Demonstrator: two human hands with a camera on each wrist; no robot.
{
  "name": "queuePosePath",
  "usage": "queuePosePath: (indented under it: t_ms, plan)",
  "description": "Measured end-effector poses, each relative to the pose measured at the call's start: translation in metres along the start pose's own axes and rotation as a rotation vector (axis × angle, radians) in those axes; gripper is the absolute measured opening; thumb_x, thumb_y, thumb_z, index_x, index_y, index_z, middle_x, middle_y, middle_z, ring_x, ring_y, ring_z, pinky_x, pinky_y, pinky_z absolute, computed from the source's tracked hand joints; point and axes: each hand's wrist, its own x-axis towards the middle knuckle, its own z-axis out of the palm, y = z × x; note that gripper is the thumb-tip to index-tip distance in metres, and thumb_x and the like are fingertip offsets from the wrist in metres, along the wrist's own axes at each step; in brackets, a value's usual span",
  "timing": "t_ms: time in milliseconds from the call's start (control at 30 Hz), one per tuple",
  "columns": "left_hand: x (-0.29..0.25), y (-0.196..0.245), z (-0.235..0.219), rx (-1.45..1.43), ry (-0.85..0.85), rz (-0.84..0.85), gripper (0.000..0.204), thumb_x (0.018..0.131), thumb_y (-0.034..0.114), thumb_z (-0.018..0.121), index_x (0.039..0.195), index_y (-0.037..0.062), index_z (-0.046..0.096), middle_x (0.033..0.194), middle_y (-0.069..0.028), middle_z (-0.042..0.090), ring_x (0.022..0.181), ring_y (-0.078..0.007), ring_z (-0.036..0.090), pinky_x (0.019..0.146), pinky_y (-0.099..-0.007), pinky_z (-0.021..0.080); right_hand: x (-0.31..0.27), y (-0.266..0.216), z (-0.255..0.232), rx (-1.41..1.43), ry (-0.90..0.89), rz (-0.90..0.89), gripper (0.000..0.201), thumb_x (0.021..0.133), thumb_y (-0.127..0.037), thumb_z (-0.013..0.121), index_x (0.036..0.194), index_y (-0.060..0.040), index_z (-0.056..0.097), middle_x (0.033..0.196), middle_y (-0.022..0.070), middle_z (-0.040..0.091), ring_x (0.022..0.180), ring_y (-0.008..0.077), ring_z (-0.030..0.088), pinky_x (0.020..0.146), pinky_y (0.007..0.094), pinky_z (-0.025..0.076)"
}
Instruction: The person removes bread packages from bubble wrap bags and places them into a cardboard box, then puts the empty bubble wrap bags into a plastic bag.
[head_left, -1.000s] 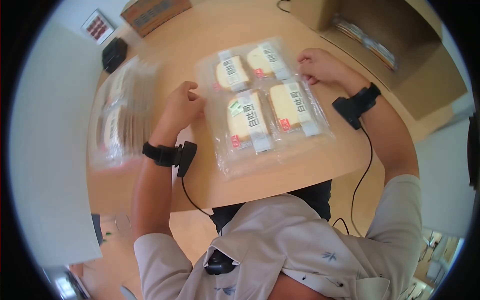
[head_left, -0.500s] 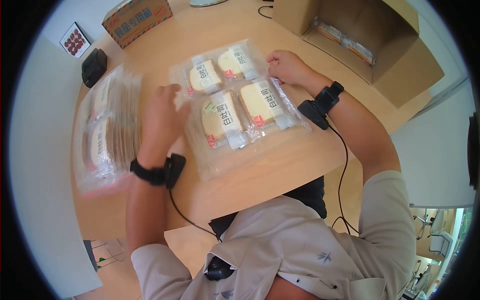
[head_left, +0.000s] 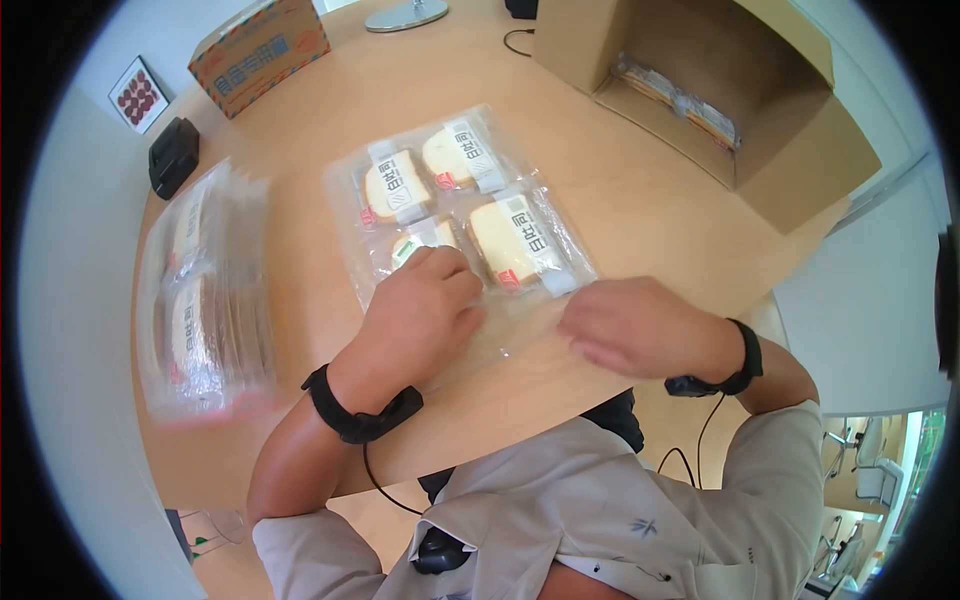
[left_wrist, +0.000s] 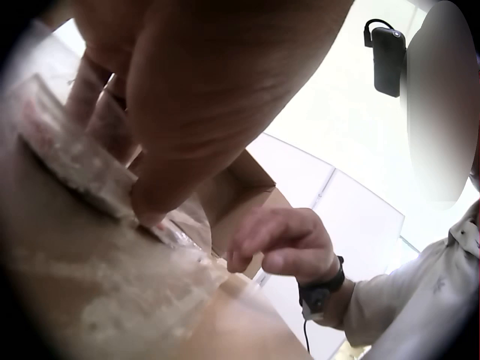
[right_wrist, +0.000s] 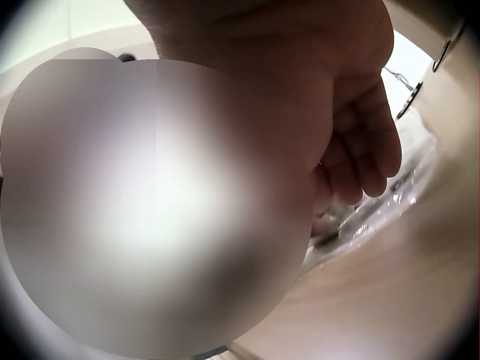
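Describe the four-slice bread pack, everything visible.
The bread pack is clear, glossy, wrinkled plastic lying on the table. Four pale, brown-crusted slices sit two by two; white labels show, and red tags on three. The near-left slice bears a green-and-white sticker. The left hand partly covers that slice, apparently touching the plastic; the right hand is beside the near-right part, contact unclear.

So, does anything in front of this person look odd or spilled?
Mildly: the near-left bread slice, partly hidden by the left hand, has a green-and-white patch that its three neighbours lack. No spill shows.
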Motion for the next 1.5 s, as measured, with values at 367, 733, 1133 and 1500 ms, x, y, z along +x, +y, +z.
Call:
queuePosePath:
  t_ms: [367, 733, 1133, 1500]
  plan:
    - [0.014, -0.004, -0.005, -0.166, 0.012, -0.022, 0.01, 0.086, 0.007, 0.071, 0.091, -0.0007, 0.069, 0.084, -0.0138, 0.064, 0.082, -0.0328, 0.063, 0.074, -0.0388, 0.051, 0.021, -0.009, 0.042, -0.276, 0.119, -0.126, 0.041, 0.082, -0.011, 0.071, 0.119, 0.0031, 0.061, 0.132, 0.0194, 0.055, 0.123, 0.0354, 0.054, 0.103, 0.0419, 0.047]
    - [0.019, 0.009, 0.005, -0.451, 0.182, -0.195, 0.009, 0.092, 0.006, 0.068, 0.09, -0.0031, 0.07, 0.08, -0.0139, 0.063, 0.065, -0.0241, 0.06, 0.059, -0.0338, 0.048, 0.024, 0.007, 0.049, -0.321, 0.058, -0.043, 0.028, 0.084, -0.013, 0.06, 0.103, 0.008, 0.063, 0.106, 0.0175, 0.063, 0.097, 0.0304, 0.062, 0.085, 0.0393, 0.052]
    - [0.015, -0.004, 0.003, -0.395, 0.127, -0.204, 0.013, 0.095, 0.007, 0.065, 0.094, -0.005, 0.069, 0.085, -0.0122, 0.066, 0.075, -0.0198, 0.062, 0.068, -0.0308, 0.049, 0.008, -0.021, 0.02, -0.299, -0.085, -0.083, 0.01, 0.082, -0.009, 0.062, 0.087, -0.0006, 0.063, 0.088, 0.0124, 0.06, 0.082, 0.0275, 0.06, 0.068, 0.0382, 0.052]
    - [0.017, -0.002, 0.01, -0.439, 0.141, -0.213, 0.012, 0.092, 0.008, 0.066, 0.09, -0.0034, 0.069, 0.08, -0.0128, 0.063, 0.069, -0.0239, 0.06, 0.064, -0.0333, 0.048, -0.071, -0.017, -0.01, -0.23, 0.039, 0.199, 0.035, 0.075, -0.022, 0.08, 0.1, -0.0026, 0.065, 0.119, 0.0188, 0.058, 0.114, 0.0373, 0.057, 0.095, 0.0452, 0.048]
